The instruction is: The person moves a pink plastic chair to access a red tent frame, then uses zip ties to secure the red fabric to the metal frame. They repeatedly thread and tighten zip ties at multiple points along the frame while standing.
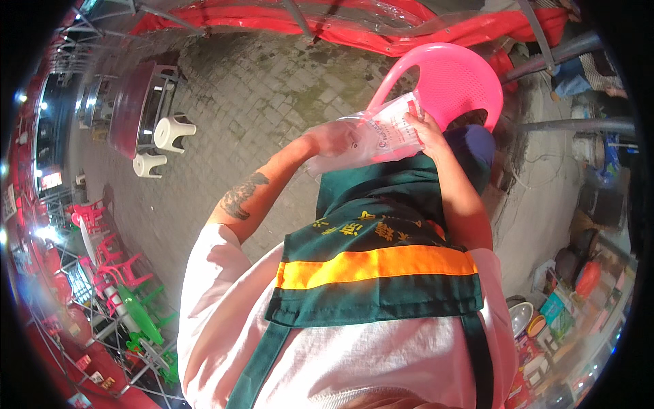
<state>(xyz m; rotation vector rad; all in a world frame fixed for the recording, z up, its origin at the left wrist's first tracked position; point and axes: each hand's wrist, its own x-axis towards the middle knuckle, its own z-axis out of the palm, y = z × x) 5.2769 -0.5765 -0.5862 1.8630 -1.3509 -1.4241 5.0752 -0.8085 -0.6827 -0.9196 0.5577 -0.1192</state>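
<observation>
— What are the hands doing?

— Both are on a clear plastic bag [381, 133] with red print, held up in front of the chest. The right hand [426, 129] grips the bag's right edge, fingers curled over the film. The left hand [334, 140] is partly behind the plastic and seems closed on the bag's left side, though the film blurs its fingers.

— Where is the bag against the rest?

— It sits just above the top hem of a dark green apron [375, 252] with an orange band across it, worn over a white shirt [225, 300]. Directly behind the bag, overlapping it in view, is a pink plastic chair [453, 82] with a perforated back. I cannot tell whether the bag touches the chair.

— Anything on the arms?

— The left forearm carries a dark tattoo [242, 194] near the elbow.

— And farther out?

— The ground is grey brick paving [252, 102]. To the left, well apart from the hands, stand two white plastic stools [163, 143] beside a dark red round tabletop [129, 105] tipped on its edge. Lower left there is a stack of pink chairs [112, 262] and a green folded table [139, 313]. Along the top runs a red awning [381, 31] with clear sheeting over it. At the lower right, a clutter of boxes and a metal bowl [521, 317] lie on the ground, too small to make out in detail.
</observation>
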